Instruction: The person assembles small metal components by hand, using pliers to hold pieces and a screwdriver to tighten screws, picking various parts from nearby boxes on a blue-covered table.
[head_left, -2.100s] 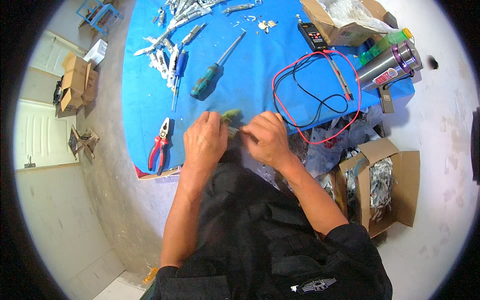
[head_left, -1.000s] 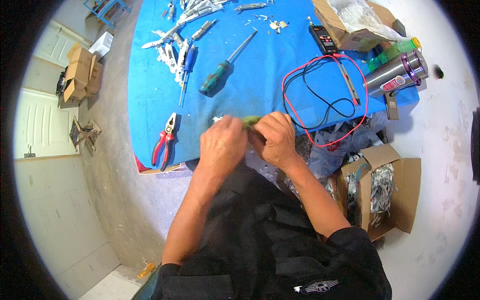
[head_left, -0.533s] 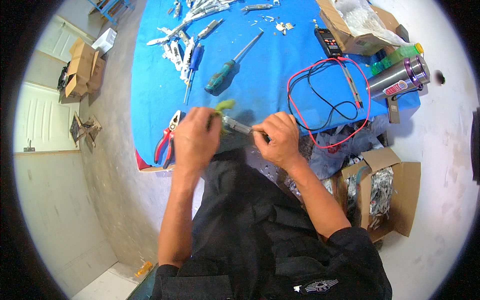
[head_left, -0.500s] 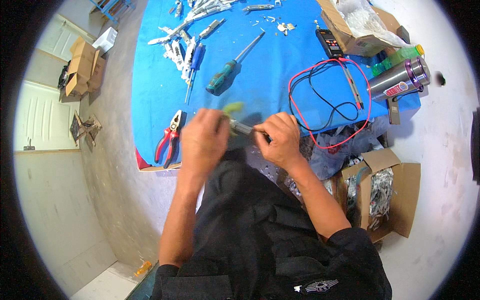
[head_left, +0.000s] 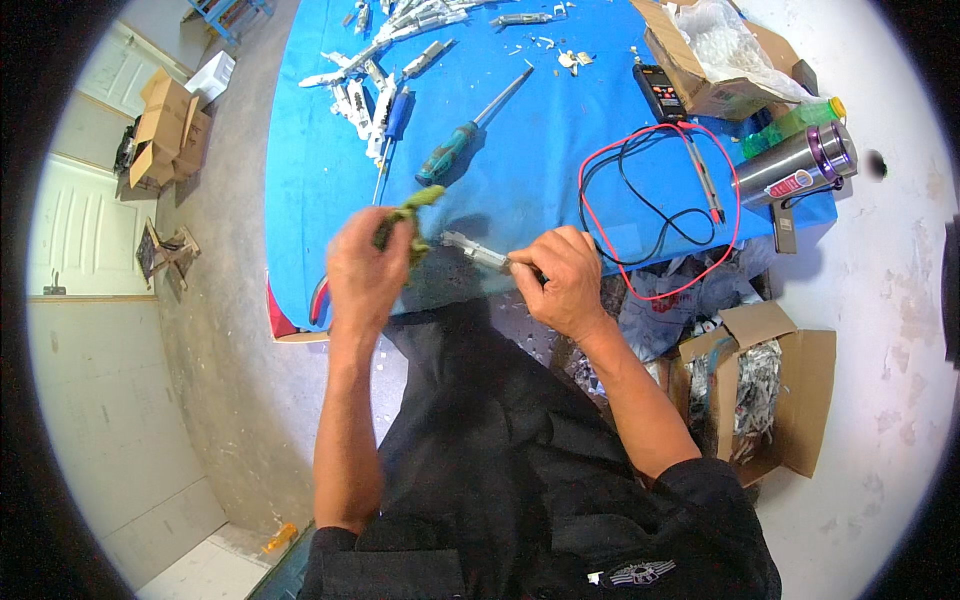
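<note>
Bunched in my left hand (head_left: 362, 268) is a yellow-green rag (head_left: 420, 208), its loose end sticking out past the fingers. My right hand (head_left: 562, 282) pinches one end of a slim white-and-grey part (head_left: 474, 249), which points left over the table's near edge. A gap separates the rag from the part. Beyond the hands lies a screwdriver with a teal handle (head_left: 450, 152). A thinner screwdriver with a blue handle (head_left: 397, 118) rests to its left. Pliers show only a red handle (head_left: 319, 302), the rest hidden by my left hand.
Similar white parts (head_left: 358, 108) lie piled at the far left of the blue-covered table (head_left: 560, 110). To the right are a multimeter (head_left: 658, 92) with red and black leads, a steel thermos (head_left: 780, 172) and a green bottle (head_left: 790, 125). A cardboard box (head_left: 808, 395) holding scrap stands below.
My left hand has moved left with the rag, away from the part, and now covers most of the pliers. My right hand keeps its hold in nearly the same place.
</note>
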